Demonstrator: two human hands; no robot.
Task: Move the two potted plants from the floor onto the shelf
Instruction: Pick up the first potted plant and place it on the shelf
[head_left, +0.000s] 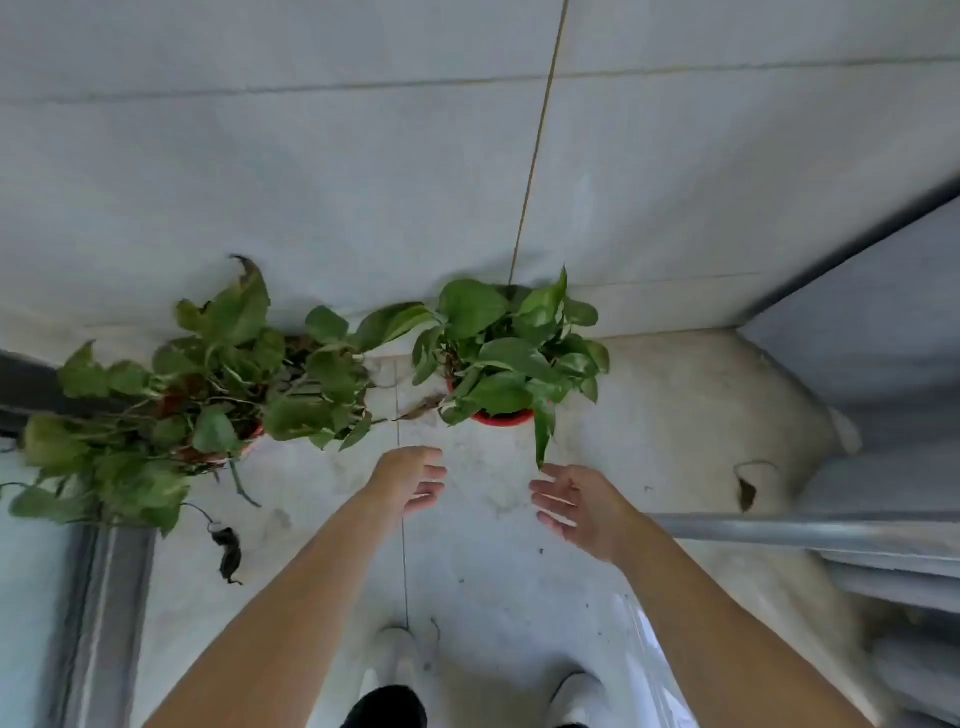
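Leafy green plant (511, 353) in red pot, both hands (415, 480) spread, empty, just short.

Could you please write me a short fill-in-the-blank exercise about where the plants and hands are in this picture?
1. Both potted plants stand on the ____, against the wall.
2. The right plant sits in a pot coloured ____.
3. The left hand and the right hand are both open and hold ____.
4. The sprawling left plant has a dark, withered ____ hanging at the end of a trailing stem.

Missing words: floor; red; nothing; leaf
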